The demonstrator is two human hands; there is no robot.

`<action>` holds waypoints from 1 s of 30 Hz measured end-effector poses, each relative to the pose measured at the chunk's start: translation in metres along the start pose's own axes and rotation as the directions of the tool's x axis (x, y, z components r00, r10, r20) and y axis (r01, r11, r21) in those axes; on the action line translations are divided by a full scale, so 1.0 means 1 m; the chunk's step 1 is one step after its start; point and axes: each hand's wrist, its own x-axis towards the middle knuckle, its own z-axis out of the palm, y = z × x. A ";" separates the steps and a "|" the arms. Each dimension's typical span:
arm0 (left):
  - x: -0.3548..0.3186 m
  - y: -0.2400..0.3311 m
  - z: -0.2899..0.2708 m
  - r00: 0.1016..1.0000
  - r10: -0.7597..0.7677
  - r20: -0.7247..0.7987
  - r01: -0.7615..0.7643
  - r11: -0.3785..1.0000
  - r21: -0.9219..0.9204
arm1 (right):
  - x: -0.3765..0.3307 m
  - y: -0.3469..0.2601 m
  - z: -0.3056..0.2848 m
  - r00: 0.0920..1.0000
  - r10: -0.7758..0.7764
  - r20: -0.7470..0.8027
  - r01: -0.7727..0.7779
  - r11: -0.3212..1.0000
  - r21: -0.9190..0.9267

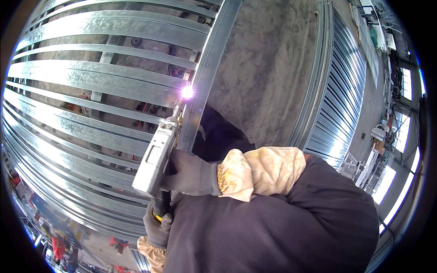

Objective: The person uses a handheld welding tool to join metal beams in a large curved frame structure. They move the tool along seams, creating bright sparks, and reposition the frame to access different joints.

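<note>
"Where's the action?"

"Up at the long rail (214,54)! A violet-white glare (187,92) is blazing where a wide slat (136,84) is meeting it, and the welding gun (148,168) is sitting just below, its nozzle (177,110) pointing at that glare."

"And the hands?"

"Both are wearing grey gloves. The right hand (189,173) is gripping the gun beside its pale housing, which is hiding most of the fingers. Lower down, the left hand (157,227) is curling its fingers around the black handle (162,203)."

"How's the room around them?"

"That rail is forming the slatted frame's right edge. Beyond it, grey floor (264,68) is stretching across to a second slatted panel (339,95), while a dark-clad leg (223,134) is filling the near part. Leftward, slats are running in rows, gaps showing between them."

"Any containers?"

"A brown box-like thing (378,145) is sitting far right, showing too small for telling its contents."
</note>
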 end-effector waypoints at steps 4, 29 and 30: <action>-0.002 -0.002 0.001 0.999 0.007 -0.041 -0.005 0.999 0.044 | 0.002 0.011 0.000 0.997 -0.080 0.011 0.080 0.996 0.048; -0.004 -0.002 0.001 0.998 0.019 -0.060 -0.009 0.986 0.168 | 0.008 0.035 -0.004 0.978 -0.199 0.055 0.194 0.977 0.093; -0.004 -0.002 0.002 0.998 0.019 -0.058 -0.010 0.987 0.159 | 0.008 0.035 -0.004 0.981 -0.182 0.060 0.176 0.979 0.101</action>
